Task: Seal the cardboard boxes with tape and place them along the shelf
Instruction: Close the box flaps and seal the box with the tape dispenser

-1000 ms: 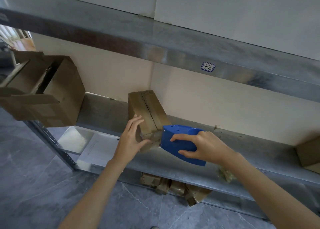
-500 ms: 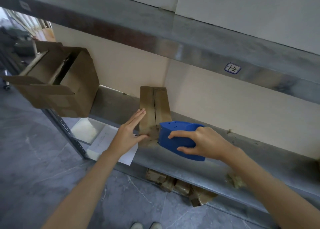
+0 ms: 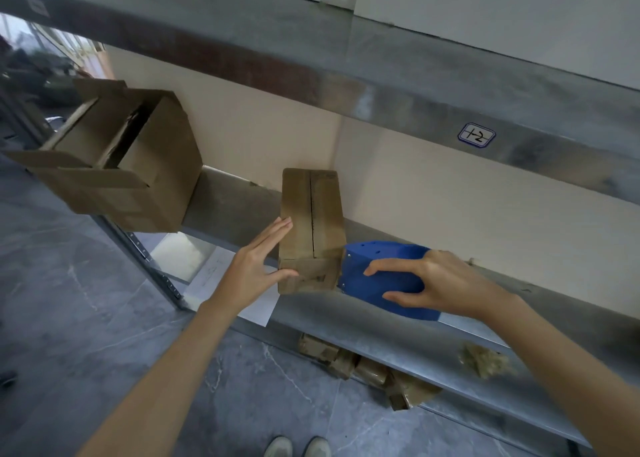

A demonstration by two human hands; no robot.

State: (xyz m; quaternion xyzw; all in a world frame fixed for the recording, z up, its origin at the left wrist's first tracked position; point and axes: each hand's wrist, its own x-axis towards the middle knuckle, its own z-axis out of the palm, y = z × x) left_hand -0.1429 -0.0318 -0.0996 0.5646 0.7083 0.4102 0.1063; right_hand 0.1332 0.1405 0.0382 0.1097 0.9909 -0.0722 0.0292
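A metal shelf unit fills most of the frame: its upper shelf (image 3: 346,76) runs as a broad grey band from the upper left down to the right edge, and its lower shelf (image 3: 363,321) slants from the middle left toward the lower right. A beige wall (image 3: 450,207) shows between them. A grey veined floor (image 3: 86,318) takes up the lower left. At the upper left an open cardboard box (image 3: 156,179) sits at the end of the lower shelf, tipped toward the camera with its flaps spread and overhanging the shelf edge. In the centre stands the small cardboard box (image 3: 311,228) on the lower shelf, flaps closed, with a dark seam running down the middle of its top face. The right hand (image 3: 440,283) grips a blue tape dispenser (image 3: 384,259), fingers curled over its top and thumb along its underside. The dispenser's front end meets the near right corner of the small box. The left hand (image 3: 256,269) lies flat against the left side of that box, fingers straight and pressed together, thumb stretched across the lower front face. A white sheet of paper (image 3: 258,309) lies on the shelf under the left wrist. Below the shelf, at the lower centre, brown taped scraps (image 3: 346,356) lie on the floor. A crumpled wad of tape (image 3: 485,359) rests near the shelf's front edge at the lower right. A small label (image 3: 476,135) is stuck on the upper shelf's face, and the tips of two shoes (image 3: 298,448) show at the bottom edge.
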